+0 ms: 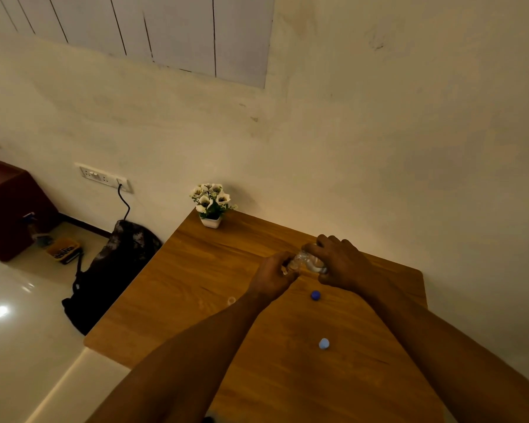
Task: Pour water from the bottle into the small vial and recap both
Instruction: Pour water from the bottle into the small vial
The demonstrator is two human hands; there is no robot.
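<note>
Wooden bench (214, 300), warm brown grain, runs from lower centre up to the cream wall (379, 132) at frame right; its far left corner carries a small white pot of white flowers (212, 204). Both forearms reach in from the bottom edge and meet at mid-frame, right of centre. Right hand (338, 261): grip curled over a clear plastic bottle (306, 260), which lies tilted, mouth end pointing left and down toward the other hand. Left hand (275, 271): fingers closed around something small and clear at the bottle's mouth, most likely the vial (285, 271), though only a sliver shows and the detail is blurred. Loose on the bench nearer the camera: a dark blue cap (316, 295) just below the hands, a pale blue cap (324, 343) further down the frame, well apart from the first. A small clear ring-like item (231, 300) sits just left of the left wrist; cannot tell what it is. Room, left half of frame: glossy pale floor (19, 346) with a light glare, a dark backpack (113, 270) leaning against the bench side, a black cable (125, 203) rising to a white socket strip (104, 178) on the wall, a dark red cabinet (9, 206) at far left, a yellow tray (63, 249) on the floor beside it. Upper left: white panelled surface (180, 29) with dark seams.
</note>
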